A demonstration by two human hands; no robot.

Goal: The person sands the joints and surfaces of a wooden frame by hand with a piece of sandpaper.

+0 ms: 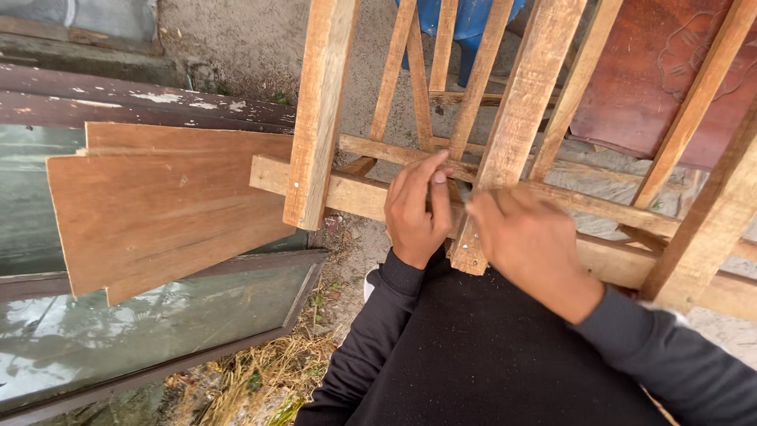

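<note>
- Outdoors, gritty concrete ground [252, 47]; plywood boards [158, 213] at nine o'clock.
- Left hand [418, 209] lies flat, fingers together, on the slatted frame [512, 118].
- Right hand [528, 241], blurred, rests on a slat; grip unclear.

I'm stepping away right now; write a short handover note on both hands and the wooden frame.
Left hand: resting flat on the horizontal rail of the wooden frame, fingers extended up toward an upright slat; nothing visibly gripped.
Right hand: motion-blurred, pressed against the rail at the foot of the same slat; whether it holds anything cannot be told.
Things: the frame lies across the person's lap; plywood boards sit to the left over a glass-paned frame.
Done: several slats already sit on the rail, with a nail head visible in the leftmost one.
Left: the fixing at the slat between the hands is hidden, so check it.
</note>
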